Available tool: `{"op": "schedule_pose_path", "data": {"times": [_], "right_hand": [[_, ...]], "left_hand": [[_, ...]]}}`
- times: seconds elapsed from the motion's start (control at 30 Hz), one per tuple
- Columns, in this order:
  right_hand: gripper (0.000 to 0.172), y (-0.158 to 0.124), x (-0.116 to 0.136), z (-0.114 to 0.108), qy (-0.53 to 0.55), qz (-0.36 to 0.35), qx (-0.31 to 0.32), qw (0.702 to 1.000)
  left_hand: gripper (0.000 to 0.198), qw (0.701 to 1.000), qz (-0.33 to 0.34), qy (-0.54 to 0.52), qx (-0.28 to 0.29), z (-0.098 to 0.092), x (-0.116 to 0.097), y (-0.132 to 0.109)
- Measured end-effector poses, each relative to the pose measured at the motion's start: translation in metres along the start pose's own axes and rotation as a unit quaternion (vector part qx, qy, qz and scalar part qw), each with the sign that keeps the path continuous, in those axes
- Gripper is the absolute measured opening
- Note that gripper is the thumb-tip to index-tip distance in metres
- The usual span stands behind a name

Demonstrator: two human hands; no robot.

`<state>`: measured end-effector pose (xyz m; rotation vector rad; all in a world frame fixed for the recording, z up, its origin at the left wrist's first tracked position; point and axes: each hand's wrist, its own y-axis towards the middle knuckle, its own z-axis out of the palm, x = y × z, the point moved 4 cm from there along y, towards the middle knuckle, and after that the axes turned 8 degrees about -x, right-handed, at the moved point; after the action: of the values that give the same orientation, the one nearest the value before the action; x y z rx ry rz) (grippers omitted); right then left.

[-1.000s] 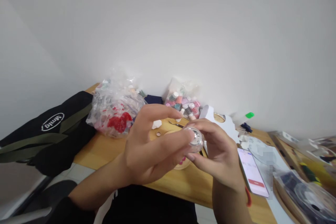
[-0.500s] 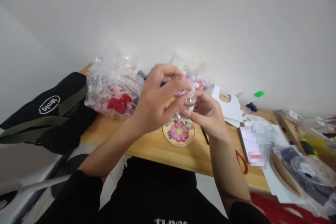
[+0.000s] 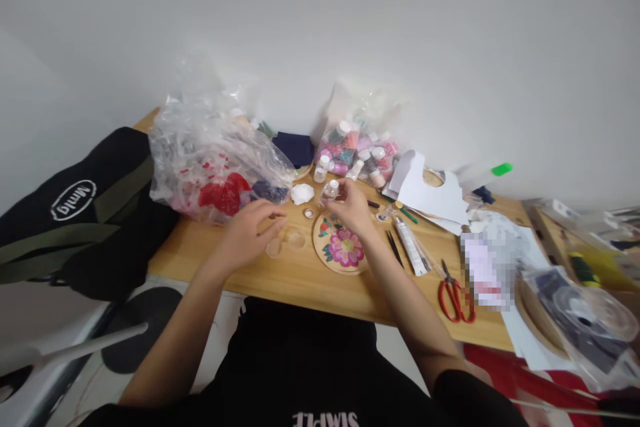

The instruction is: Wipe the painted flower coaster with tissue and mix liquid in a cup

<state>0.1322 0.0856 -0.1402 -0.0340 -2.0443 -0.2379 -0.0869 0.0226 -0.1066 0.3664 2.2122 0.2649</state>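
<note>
My right hand (image 3: pixel 351 205) has its fingers closed round a small clear bottle with a white cap (image 3: pixel 331 191), just behind a round wooden disc (image 3: pixel 345 270) decorated with a pink flower and green leaves. To the left, my left hand (image 3: pixel 249 235) hovers over the table, fingers loosely bent and apart, with nothing seen in them. Close to its fingertips lie two shallow clear round dishes (image 3: pixel 296 241). A crumpled white tissue (image 3: pixel 303 194) and a tiny round container (image 3: pixel 309 213) are between the hands.
Red-handled pliers (image 3: pixel 456 300), a white tube (image 3: pixel 411 247) and black tweezers (image 3: pixel 394 248) lie right of the disc. A bag of small bottles (image 3: pixel 363 147) stands behind. A large clear plastic bag (image 3: pixel 215 153) and a black bag (image 3: pixel 90 213) are at left.
My hands were raised together around a clear bottle; they have come down and apart. The left moved left, while the right lowered toward the back of the table.
</note>
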Motion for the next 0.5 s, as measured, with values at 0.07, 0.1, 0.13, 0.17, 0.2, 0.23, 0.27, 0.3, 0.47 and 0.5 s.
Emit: {"op": "schedule_pose_path", "data": {"times": [0.07,0.1,0.13,0.17,0.2,0.23,0.27,0.3,0.47,0.5], "right_hand": [[0.030,0.004,-0.004,0.008,-0.015,0.009,0.001,1.000],[0.031,0.006,-0.006,0.011,-0.021,0.012,0.001,1.000],[0.031,0.007,-0.008,0.014,-0.027,0.014,0.002,1.000],[0.030,0.009,-0.010,0.016,-0.031,0.015,0.002,0.999],[0.030,0.010,-0.012,0.017,-0.034,0.015,0.002,0.999],[0.030,0.010,-0.014,0.018,-0.036,0.015,0.003,0.999],[0.031,0.011,-0.015,0.018,-0.037,0.013,0.004,0.999],[0.032,0.011,-0.016,0.018,-0.038,0.011,0.006,0.999],[0.041,0.012,-0.013,0.015,-0.048,-0.013,0.011,0.999],[0.040,0.012,-0.012,0.014,-0.052,-0.017,0.011,0.998]], "left_hand": [[0.024,0.999,-0.017,0.003,0.032,0.008,0.007,-0.008],[0.024,0.999,-0.020,0.002,0.039,0.010,0.009,-0.011],[0.024,0.999,-0.021,0.001,0.044,0.012,0.010,-0.012],[0.023,0.999,-0.020,0.000,0.047,0.014,0.011,-0.014],[0.023,0.999,-0.019,0.000,0.049,0.015,0.011,-0.014],[0.023,0.999,-0.017,-0.001,0.050,0.016,0.011,-0.015],[0.023,0.999,-0.014,-0.001,0.051,0.016,0.011,-0.015],[0.023,0.999,-0.012,-0.002,0.051,0.017,0.012,-0.016],[0.023,0.998,-0.008,-0.014,0.063,0.023,0.015,-0.019],[0.024,0.998,-0.009,-0.014,0.066,0.025,0.016,-0.020]]}}
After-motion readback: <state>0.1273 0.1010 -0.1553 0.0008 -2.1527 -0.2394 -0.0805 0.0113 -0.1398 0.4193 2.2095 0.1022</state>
